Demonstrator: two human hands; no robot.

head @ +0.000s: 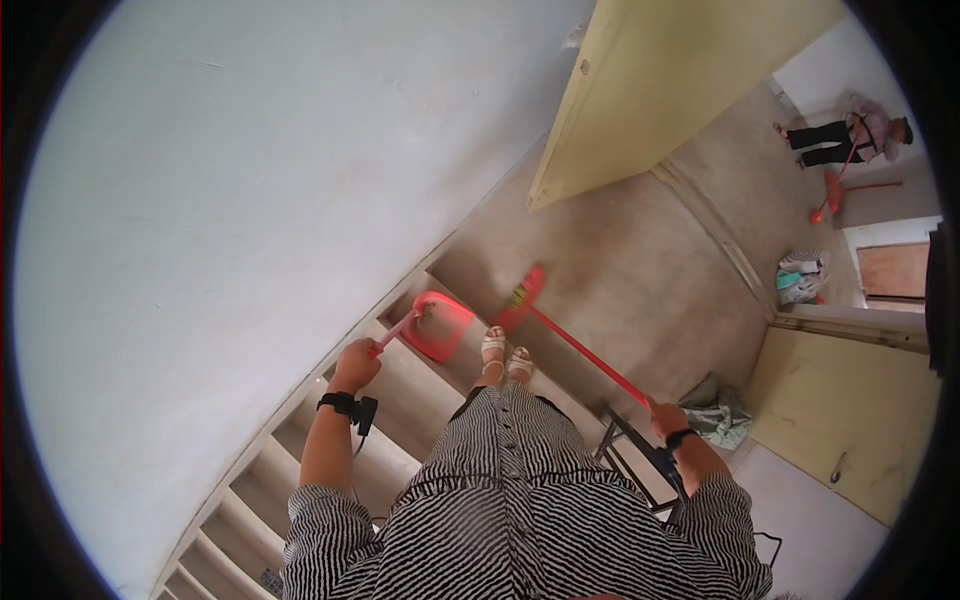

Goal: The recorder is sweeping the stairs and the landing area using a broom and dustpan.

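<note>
My left hand (358,364) grips the handle of a red plastic dustpan (448,334), which rests on a stair step by the wall. Some dirt shows in the pan near its handle end. In my right hand (664,417) is the long red stick of a broom (581,349). The broom's red head (525,294) is blurred and lies at the edge of the landing, just right of the pan. My sandalled feet (504,358) stand on the step between the dustpan and the broom stick.
Stairs (262,480) descend at lower left along a white wall (187,225). A metal railing (637,457) is at my right. Two yellowish doors (667,82) stand open, one ahead, one at right. Beyond the doorway, a person (862,135) holds a red broom. Bags (716,412) lie on the landing.
</note>
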